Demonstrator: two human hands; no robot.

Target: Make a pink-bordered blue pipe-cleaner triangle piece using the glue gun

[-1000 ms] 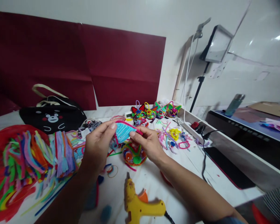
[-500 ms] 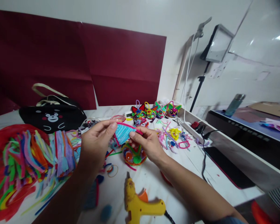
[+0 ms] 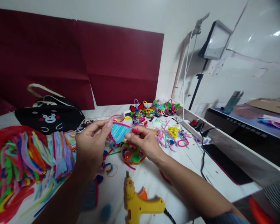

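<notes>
A light blue piece with a pink edge (image 3: 119, 133) is held up between both hands. My left hand (image 3: 93, 141) pinches its left corner between thumb and fingers. My right hand (image 3: 146, 140) is closed on its right side, where a pink strip sticks out. Just below and behind the piece, a round colourful figure (image 3: 133, 154) rests on the white table (image 3: 184, 168), partly hidden by my right hand. Nearer me lies a yellow glue gun (image 3: 137, 203), its nozzle pointing away.
Colourful pipe cleaners (image 3: 25, 158) lie on red plastic at the left, before a black bag (image 3: 49, 119). Several finished animal heads (image 3: 154, 110) stand at the back. Loose pieces (image 3: 174, 133), a black phone-like slab (image 3: 226, 163) and a cable (image 3: 202, 161) lie at the right.
The view has shifted slightly, so most things sit a little further left. Both hands still hold the blue piece, which has moved slightly left relative to the figure behind it.
</notes>
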